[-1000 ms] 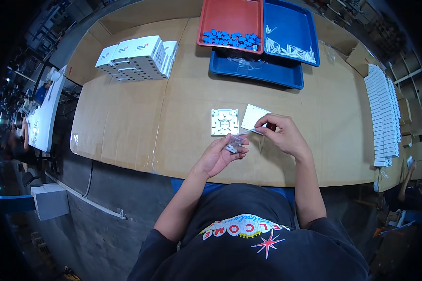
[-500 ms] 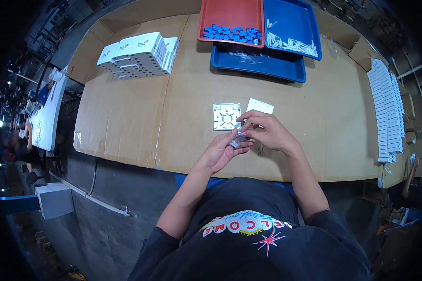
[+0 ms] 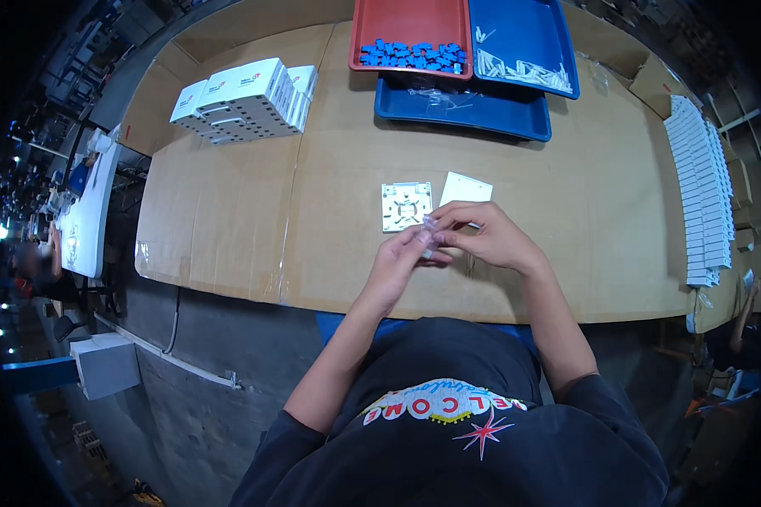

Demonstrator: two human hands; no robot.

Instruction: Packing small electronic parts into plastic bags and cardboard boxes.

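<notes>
Between both hands is a small clear plastic bag (image 3: 429,225) with whitish contents, mostly covered by fingers. My left hand (image 3: 400,255) pinches it from the left, thumb on top. My right hand (image 3: 486,240) grips its upper end with thumb and fingertips. Just beyond my left fingers, a square white plastic box base (image 3: 406,207) lies with its inside facing up, showing dark curved clips. A flat white cover (image 3: 468,188) rests beside it, partly hidden behind my right hand.
At the back stand a red tray (image 3: 410,21) of blue clips, a blue tray (image 3: 524,34) of white tubes, and a lower blue tray (image 3: 461,122) holding clear bags. White boxes (image 3: 245,97) are stacked at left; a long row of white panels (image 3: 700,194) lines the right edge.
My left hand has moved slightly up, and its fingers now cover more of the bag. Both hands are closer together at the bag's upper end.
</notes>
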